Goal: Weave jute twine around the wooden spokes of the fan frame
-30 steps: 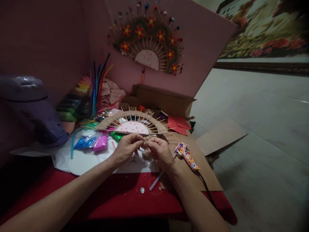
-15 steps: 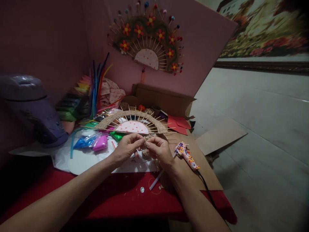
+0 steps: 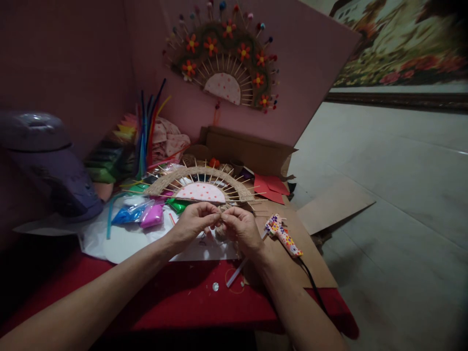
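In the head view, my left hand [image 3: 197, 222] and my right hand [image 3: 241, 229] meet at the fingertips, both pinched closed. Whatever lies between them is too small to make out. Brown twine [image 3: 221, 235] shows partly just behind and below my fingers. Right beyond my hands lies a half-round fan frame [image 3: 199, 171] of thin sticks, with a woven twine band and a white half-disc [image 3: 201, 192] with red dots. A flower-patterned glue gun [image 3: 283, 235] rests to the right of my right hand, its black cord trailing toward me.
Bags of blue [image 3: 131, 213] and pink material [image 3: 152, 215] lie left of my hands. A purple container [image 3: 54, 165] stands far left. Cardboard [image 3: 310, 270] and red sheets [image 3: 269, 187] lie right. A decorated fan [image 3: 228, 46] hangs behind. A glue stick [image 3: 236, 274] lies on the red cloth [image 3: 164, 297].
My fingertips have shifted very slightly closer together, still pinched at the same place. The fan frame and glue gun have not moved.
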### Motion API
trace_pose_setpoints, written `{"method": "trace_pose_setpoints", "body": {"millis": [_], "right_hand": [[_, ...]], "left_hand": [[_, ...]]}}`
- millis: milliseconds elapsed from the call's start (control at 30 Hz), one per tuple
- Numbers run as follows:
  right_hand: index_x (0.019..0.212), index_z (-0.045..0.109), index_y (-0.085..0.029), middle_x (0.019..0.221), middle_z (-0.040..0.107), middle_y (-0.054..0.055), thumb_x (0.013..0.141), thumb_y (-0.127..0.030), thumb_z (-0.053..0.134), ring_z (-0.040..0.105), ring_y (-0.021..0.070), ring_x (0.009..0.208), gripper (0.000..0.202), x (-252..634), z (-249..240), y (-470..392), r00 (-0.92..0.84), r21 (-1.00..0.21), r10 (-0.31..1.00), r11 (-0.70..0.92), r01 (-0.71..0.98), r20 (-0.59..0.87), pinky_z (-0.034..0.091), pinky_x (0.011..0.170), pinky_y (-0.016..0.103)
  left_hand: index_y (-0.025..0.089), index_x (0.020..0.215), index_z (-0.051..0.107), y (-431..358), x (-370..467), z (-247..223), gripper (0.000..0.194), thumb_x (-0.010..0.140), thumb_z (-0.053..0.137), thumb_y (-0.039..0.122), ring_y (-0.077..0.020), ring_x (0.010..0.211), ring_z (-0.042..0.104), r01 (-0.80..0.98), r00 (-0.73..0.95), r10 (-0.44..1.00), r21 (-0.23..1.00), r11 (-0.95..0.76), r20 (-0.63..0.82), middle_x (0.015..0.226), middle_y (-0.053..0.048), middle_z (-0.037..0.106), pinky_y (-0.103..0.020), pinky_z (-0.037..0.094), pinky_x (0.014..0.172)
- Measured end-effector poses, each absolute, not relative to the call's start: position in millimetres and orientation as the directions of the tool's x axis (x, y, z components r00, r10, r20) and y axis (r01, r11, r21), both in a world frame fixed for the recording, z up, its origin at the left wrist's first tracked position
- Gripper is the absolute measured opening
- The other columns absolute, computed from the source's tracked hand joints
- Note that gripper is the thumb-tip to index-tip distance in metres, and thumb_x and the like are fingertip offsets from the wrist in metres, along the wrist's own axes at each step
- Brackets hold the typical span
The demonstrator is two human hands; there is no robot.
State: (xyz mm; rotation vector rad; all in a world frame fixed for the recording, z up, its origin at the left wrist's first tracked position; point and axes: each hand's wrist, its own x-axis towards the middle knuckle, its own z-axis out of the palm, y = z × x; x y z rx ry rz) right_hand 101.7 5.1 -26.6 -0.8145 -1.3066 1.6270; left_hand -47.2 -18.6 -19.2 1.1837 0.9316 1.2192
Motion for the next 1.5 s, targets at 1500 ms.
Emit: {"method": "trace_pose_setpoints", "body": {"millis": [1500], "right_hand": [[0.066, 0.055, -0.015, 0.044, 0.049, -0.006, 0.061, -0.032, 0.073, 0.032, 0.0021, 0.035, 0.024, 101.5, -21.4, 2.6, -0.34, -0.963, 0.94, -0.099, -0.249, -0.009, 0.02, 0.035, 0.015]], "left_hand": [[0.014, 0.069, 0.054, -18.7, -46.8, -23.7, 0.028, 0.072, 0.065, 0.039, -0.0079, 0.047, 0.05, -0.224, 0.132, 0.989, 0.974, -0.039, 0.07, 0.063, 0.001, 0.056, -0.022, 0.046, 0.044]]}}
